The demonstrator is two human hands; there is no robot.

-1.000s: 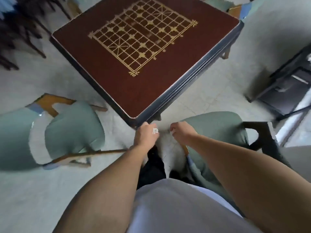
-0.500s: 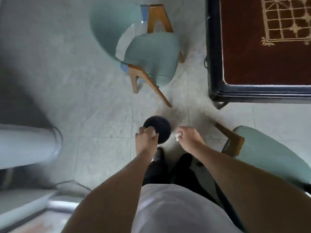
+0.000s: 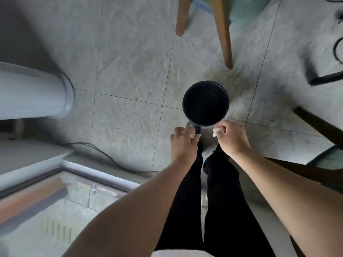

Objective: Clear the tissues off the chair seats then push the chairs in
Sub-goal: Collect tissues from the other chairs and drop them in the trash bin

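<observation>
I look straight down at a round black bin (image 3: pixel 205 102) on the tiled floor. My left hand (image 3: pixel 182 143) is closed on a small white tissue (image 3: pixel 192 135) just below the bin's near rim. My right hand (image 3: pixel 232 139) is closed on another white tissue (image 3: pixel 216 131) beside the rim's right side. Both hands hover close together in front of my black-trousered legs. Only the wooden legs of a green chair (image 3: pixel 221 28) show at the top. Part of a second chair (image 3: pixel 319 127), dark-framed with a green seat, shows at the right edge.
A white cylindrical appliance (image 3: pixel 33 95) lies at the left. A black cable (image 3: pixel 104 154) trails over the floor by a raised sill (image 3: pixel 96 175) at lower left. Dark table legs and another cable (image 3: pixel 336 52) sit at upper right.
I have turned away from the table and stepped up to the black bin, which now looks larger and closer. Both hands still hold their tissues, now at the bin's rim.
</observation>
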